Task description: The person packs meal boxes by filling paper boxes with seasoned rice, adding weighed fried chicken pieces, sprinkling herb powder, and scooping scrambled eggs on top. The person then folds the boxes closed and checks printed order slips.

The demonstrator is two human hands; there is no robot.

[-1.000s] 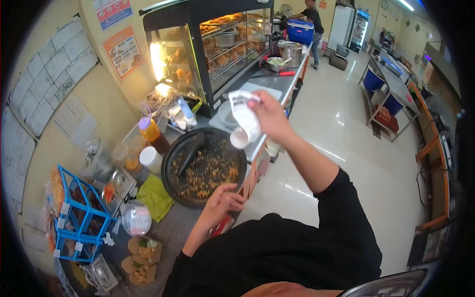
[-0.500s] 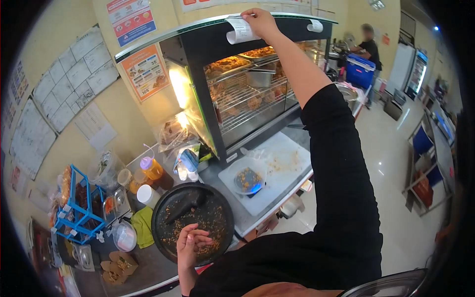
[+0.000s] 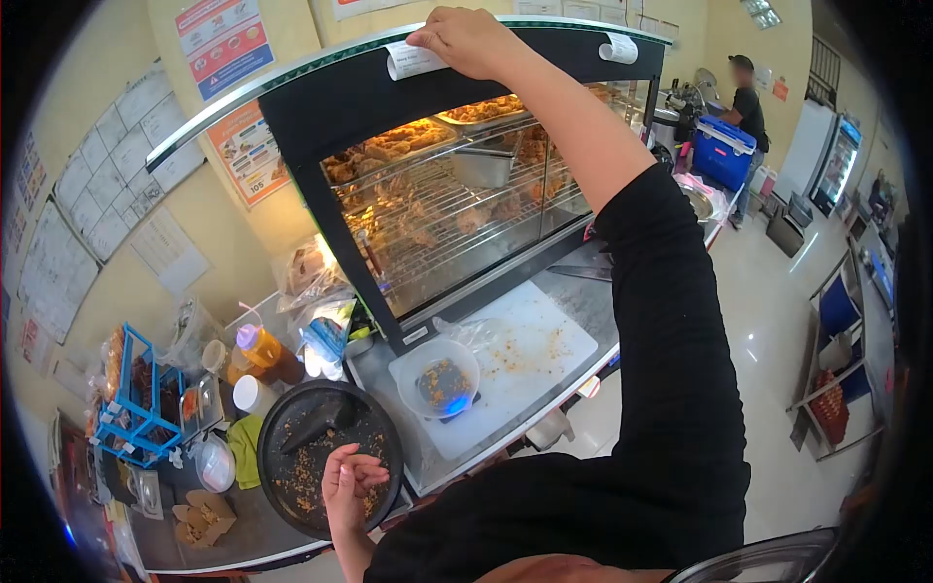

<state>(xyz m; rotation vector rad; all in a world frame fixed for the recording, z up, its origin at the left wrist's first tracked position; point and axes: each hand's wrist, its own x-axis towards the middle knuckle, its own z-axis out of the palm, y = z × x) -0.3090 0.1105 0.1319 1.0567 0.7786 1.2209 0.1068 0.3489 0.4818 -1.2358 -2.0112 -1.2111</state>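
My right hand is raised to the top edge of the glass food warmer, its fingers pinching a curled paper slip that hangs there. Fried food shows on trays and racks behind the glass. Low over the near rim of a round black pan, my left hand has loosely curled fingers, apart, with nothing in them. Brown crumbs and a dark utensil lie in the pan. A clear bowl with crumbs rests on the white cutting board.
Sauce bottles, a white-lidded tub, a green cloth, a blue rack and an open food box stand left of the pan. A person is near a blue cooler at the back right.
The view has shifted, and the warmer now fills more of it. My right hand still holds the slip at the warmer's top edge. My left hand remains over the pan.
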